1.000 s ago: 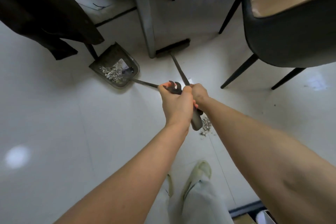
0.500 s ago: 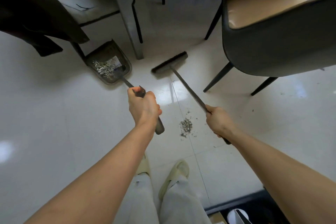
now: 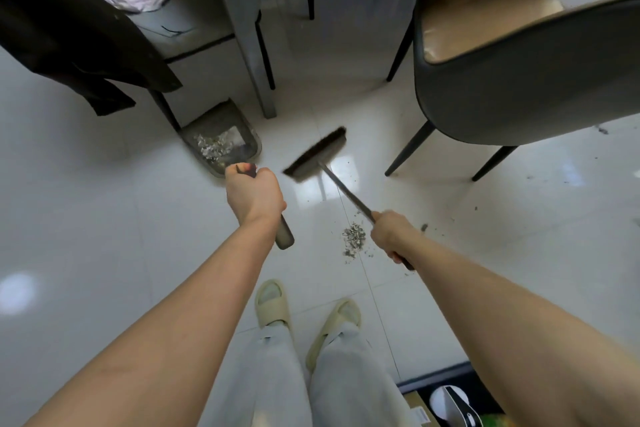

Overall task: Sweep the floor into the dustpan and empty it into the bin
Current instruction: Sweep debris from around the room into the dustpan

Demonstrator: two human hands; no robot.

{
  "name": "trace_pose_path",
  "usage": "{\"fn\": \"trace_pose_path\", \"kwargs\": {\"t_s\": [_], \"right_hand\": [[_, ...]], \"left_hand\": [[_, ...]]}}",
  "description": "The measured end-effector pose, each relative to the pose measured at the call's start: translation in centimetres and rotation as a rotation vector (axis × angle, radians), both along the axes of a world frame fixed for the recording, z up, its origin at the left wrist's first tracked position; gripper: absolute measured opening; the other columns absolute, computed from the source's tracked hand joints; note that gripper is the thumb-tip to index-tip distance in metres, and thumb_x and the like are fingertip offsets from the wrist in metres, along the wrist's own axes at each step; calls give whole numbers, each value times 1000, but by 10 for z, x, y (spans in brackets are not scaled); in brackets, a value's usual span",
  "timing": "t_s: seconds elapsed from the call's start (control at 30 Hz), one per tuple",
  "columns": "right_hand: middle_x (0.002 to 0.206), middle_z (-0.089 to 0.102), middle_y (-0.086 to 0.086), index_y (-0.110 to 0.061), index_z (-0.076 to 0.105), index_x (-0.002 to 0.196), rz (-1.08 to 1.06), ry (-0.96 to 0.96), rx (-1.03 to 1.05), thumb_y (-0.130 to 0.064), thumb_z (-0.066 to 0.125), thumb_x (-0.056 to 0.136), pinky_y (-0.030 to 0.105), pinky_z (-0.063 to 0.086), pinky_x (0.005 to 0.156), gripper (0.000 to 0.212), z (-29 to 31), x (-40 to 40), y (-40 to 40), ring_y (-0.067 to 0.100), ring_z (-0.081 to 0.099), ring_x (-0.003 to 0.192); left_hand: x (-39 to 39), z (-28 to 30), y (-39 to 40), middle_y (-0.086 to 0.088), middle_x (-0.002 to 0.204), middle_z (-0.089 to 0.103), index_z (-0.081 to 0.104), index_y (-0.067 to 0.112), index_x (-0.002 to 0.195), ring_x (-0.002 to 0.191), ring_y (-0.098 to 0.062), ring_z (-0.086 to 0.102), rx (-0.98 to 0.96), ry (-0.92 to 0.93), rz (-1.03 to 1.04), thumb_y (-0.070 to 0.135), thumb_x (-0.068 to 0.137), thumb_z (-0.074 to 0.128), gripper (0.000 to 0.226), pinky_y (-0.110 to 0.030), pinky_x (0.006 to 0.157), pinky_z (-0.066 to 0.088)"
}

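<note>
My left hand (image 3: 254, 192) grips the long handle of a grey dustpan (image 3: 239, 130), which sits on the white tile floor beside a table leg and holds a heap of pale scraps (image 3: 213, 146). In my right hand (image 3: 391, 232) is the thin handle of a dark broom (image 3: 317, 154), its brush head slightly blurred beyond the hands. A small pile of grey debris (image 3: 353, 239) lies on the floor between my two hands, nearer the right one. No bin is clearly in view.
A grey table leg (image 3: 256, 55) stands behind the dustpan. A dark chair (image 3: 519, 80) with a tan seat fills the right; another chair with a black garment (image 3: 69, 31) is at left. Specks litter the floor at right. My slippered feet (image 3: 304, 315) stand below; boxes at bottom right.
My hands were together a second ago and have since parted, each with its own handle. The broom head has come back from under the table toward me, and the view has shifted back.
</note>
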State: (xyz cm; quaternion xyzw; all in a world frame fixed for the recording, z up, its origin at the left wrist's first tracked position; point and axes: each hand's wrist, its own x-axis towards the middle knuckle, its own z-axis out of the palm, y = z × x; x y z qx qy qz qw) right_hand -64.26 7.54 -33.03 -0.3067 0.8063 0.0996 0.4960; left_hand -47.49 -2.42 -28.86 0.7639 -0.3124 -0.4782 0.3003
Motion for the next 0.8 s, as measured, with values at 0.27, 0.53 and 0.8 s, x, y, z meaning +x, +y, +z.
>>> {"fn": "trace_pose_path", "kwargs": {"t_s": [0.27,0.53,0.8], "right_hand": [[64,54,9,-3,51,126,85,91,132,3,31,90,23,38,32,41,69,2,65,18,49,39],[101,62,13,-22,44,141,68,6,-180,-10,31,98,27,40,43,46,52,11,25,22,50,62],[89,49,4,-25,42,143,128,-14,-81,-7,34,96,31,42,59,51,-3,32,0,16,43,59]], "left_hand": [[11,42,1,-13,97,59,42,10,101,47,-21,49,-3,-21,200,12,92,41,9,-18,31,35],[14,5,10,-14,85,62,44,3,108,46,-19,56,-48,98,330,9,87,44,22,-24,43,44],[-8,-28,5,-5,67,69,53,7,80,65,-13,65,292,567,298,6,91,55,12,-28,80,54]]}}
